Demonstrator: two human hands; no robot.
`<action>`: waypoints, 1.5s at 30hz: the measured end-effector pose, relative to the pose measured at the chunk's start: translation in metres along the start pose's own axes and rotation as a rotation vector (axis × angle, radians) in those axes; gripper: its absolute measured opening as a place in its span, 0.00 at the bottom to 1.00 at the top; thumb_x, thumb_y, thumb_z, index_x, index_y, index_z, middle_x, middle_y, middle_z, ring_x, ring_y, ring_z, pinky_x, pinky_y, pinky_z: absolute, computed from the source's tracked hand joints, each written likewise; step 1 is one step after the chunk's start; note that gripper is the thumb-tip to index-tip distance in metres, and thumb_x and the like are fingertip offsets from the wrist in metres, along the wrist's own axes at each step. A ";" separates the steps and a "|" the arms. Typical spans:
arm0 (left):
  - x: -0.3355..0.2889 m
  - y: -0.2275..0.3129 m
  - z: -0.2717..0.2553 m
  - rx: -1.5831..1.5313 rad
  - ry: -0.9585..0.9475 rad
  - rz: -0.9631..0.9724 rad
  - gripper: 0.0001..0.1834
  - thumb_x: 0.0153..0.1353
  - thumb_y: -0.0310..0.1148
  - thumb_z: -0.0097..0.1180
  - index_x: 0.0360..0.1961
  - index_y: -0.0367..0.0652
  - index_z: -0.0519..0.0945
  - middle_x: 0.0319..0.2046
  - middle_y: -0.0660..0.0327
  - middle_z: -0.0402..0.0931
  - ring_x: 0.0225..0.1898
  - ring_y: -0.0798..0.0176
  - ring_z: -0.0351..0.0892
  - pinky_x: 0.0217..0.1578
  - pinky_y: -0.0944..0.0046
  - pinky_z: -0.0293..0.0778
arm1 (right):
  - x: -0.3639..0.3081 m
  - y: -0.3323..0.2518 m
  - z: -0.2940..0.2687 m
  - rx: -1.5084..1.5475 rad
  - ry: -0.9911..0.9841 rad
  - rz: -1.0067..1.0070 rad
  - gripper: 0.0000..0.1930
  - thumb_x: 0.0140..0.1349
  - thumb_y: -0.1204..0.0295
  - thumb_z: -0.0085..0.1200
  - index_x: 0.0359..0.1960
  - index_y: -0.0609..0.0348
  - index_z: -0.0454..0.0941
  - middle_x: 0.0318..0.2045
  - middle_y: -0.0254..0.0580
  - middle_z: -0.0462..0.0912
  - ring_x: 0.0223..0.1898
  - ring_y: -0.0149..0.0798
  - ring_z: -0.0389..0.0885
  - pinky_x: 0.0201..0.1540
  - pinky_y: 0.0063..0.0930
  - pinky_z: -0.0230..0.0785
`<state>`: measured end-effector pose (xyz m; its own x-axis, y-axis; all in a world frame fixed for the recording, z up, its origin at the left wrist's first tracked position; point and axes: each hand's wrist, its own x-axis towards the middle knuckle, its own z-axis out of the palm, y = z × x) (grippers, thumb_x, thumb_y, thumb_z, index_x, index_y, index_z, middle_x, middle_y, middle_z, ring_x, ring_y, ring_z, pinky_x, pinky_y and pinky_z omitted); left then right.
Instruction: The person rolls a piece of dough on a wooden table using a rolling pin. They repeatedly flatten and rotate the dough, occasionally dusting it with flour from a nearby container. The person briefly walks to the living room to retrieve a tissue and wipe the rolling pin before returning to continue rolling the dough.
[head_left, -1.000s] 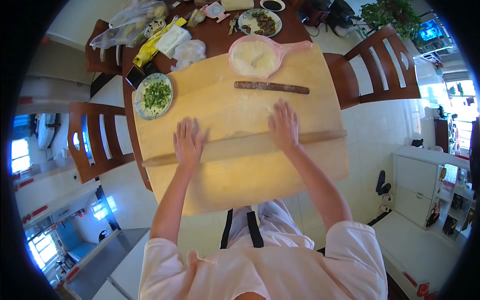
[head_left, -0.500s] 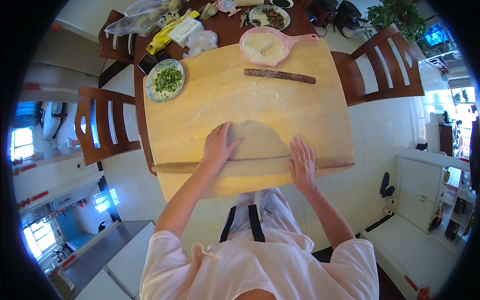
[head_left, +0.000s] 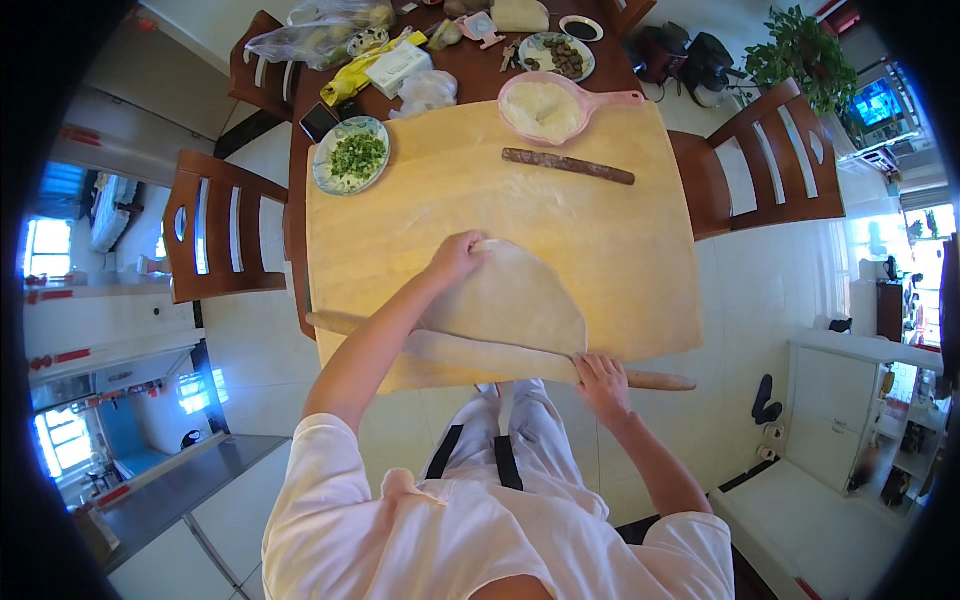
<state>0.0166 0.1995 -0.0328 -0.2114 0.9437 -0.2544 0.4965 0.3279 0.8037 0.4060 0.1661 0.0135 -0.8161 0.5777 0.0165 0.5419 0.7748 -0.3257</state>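
Observation:
A flat pale dough sheet (head_left: 525,300) lies on the wooden board (head_left: 640,270), its near part wrapped around a long rolling pin (head_left: 662,381). My left hand (head_left: 458,256) is closed on the sheet's far left edge, fingers pinched together. The rolling pin lies slantwise along the board's near edge, its right end nearer me and bare. My right hand (head_left: 603,385) grips it just right of the wrapped dough. My left forearm crosses above the pin's left part and hides some of it.
Beyond the dough lies a short dark rolling pin (head_left: 568,166). A pink handled bowl (head_left: 612,99) of flour (head_left: 541,108) stands at the board's far edge. At the far left is a plate of chopped green onions (head_left: 358,157). Bags and a tissue pack (head_left: 398,67) crowd the table behind.
My left hand has gone from lying flat on the dough to pinching its far edge. My right hand has moved nearer me and closed on the rolling pin, which has turned slantwise.

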 end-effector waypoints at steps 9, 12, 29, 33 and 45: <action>0.082 -0.024 -0.089 -0.209 0.307 -0.295 0.16 0.52 0.42 0.70 0.33 0.42 0.80 0.25 0.63 0.78 0.25 0.68 0.74 0.28 0.63 0.74 | 0.147 0.070 -0.026 -0.086 0.097 -0.228 0.13 0.54 0.74 0.53 0.43 0.57 0.76 0.40 0.40 0.76 0.47 0.44 0.75 0.48 0.43 0.68; 0.082 -0.072 -0.094 -0.114 0.417 -0.163 0.20 0.47 0.44 0.73 0.33 0.42 0.80 0.26 0.62 0.78 0.24 0.69 0.75 0.27 0.65 0.74 | 0.159 0.069 -0.020 -0.047 0.119 -0.261 0.16 0.54 0.75 0.54 0.46 0.58 0.76 0.43 0.42 0.77 0.49 0.45 0.75 0.51 0.43 0.67; 0.048 -0.056 -0.089 -0.308 -0.033 -0.433 0.18 0.57 0.39 0.66 0.43 0.39 0.82 0.34 0.60 0.83 0.32 0.65 0.82 0.33 0.62 0.78 | 0.035 0.026 -0.003 0.093 -0.072 -0.105 0.23 0.49 0.68 0.66 0.47 0.58 0.75 0.46 0.40 0.76 0.50 0.45 0.75 0.52 0.41 0.68; 0.035 -0.079 -0.110 -0.380 0.048 -0.512 0.18 0.58 0.39 0.65 0.46 0.39 0.81 0.34 0.60 0.83 0.31 0.64 0.82 0.30 0.61 0.77 | -0.033 0.046 -0.055 -0.075 -0.178 0.017 0.23 0.47 0.68 0.67 0.47 0.56 0.76 0.45 0.40 0.76 0.50 0.46 0.75 0.50 0.41 0.70; -0.152 -0.103 -0.038 -1.099 0.137 -0.483 0.26 0.61 0.31 0.64 0.58 0.33 0.72 0.54 0.55 0.77 0.52 0.56 0.80 0.54 0.54 0.78 | -0.088 0.079 -0.116 0.008 0.119 0.171 0.21 0.50 0.76 0.63 0.48 0.64 0.74 0.45 0.51 0.76 0.46 0.56 0.76 0.47 0.47 0.70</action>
<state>-0.0343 0.0207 -0.0561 -0.2982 0.6999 -0.6490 -0.6254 0.3704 0.6868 0.5442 0.2061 0.0964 -0.6824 0.7275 0.0719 0.6688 0.6610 -0.3404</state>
